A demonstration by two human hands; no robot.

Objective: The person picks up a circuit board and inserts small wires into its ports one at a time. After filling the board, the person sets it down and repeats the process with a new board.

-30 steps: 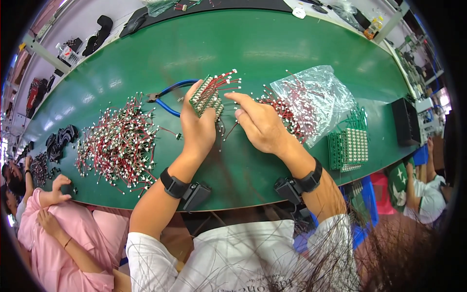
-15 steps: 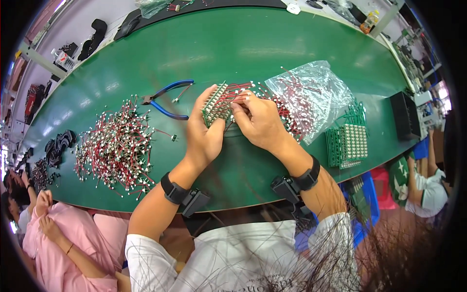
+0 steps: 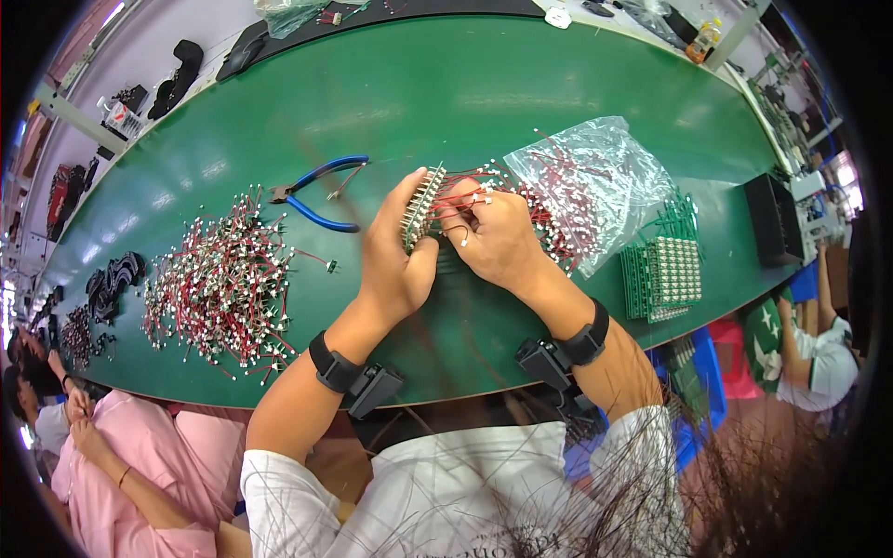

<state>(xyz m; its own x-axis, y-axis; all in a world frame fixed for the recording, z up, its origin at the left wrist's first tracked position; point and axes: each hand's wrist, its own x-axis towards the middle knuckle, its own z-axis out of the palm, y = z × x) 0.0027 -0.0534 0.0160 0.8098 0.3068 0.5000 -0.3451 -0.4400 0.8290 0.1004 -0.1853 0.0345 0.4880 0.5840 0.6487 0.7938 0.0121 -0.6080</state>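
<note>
My left hand (image 3: 398, 249) is closed around a circuit board panel (image 3: 423, 206), which stands tilted nearly on edge with its rows of small parts showing. Red wires with white connectors trail off its right side. Fingers curled, my right hand (image 3: 502, 237) grips some of these red connector wires (image 3: 470, 193) close beside the panel; the exact spot of the pinch is partly hidden. Behind and right of that hand lie more red wires (image 3: 563, 223), partly under a clear plastic bag (image 3: 605, 177).
A large heap of wired connectors (image 3: 223, 288) lies left, near blue-handled cutters (image 3: 321, 169). At right are stacked circuit board panels (image 3: 665, 279) and a black box (image 3: 774, 221). A pink-clothed person (image 3: 139, 465) sits at left; a blue bin (image 3: 712, 381) stands below the table's right edge.
The panel has turned more on edge and shifted slightly right with my left hand. My right hand has curled in more and drawn a little left and down.
</note>
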